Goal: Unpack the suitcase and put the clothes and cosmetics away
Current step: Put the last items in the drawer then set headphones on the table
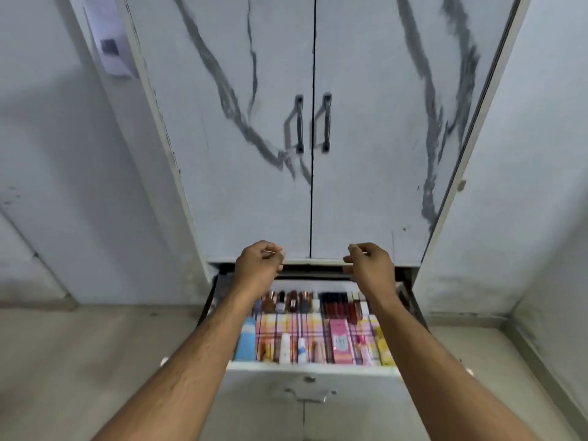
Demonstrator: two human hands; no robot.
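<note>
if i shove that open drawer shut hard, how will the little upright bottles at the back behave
The small bottles stand upright in a tight row at the back of the drawer, so they look top-heavy and apt to tip or knock together. They seem glass-like, so possibly fragile. The boxes lying flat in front should probably just slide.

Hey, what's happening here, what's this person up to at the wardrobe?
A person stands at a wardrobe whose two upper doors are closed. Below them a drawer is pulled out, already lined with cosmetics: small bottles along the back, tubes and a pink box toward the front. Both arms reach over the drawer. The left hand and right hand hover near the bottom edge of the doors, fingers loosely curled; neither clearly holds anything. No suitcase or clothes are in view.
</note>
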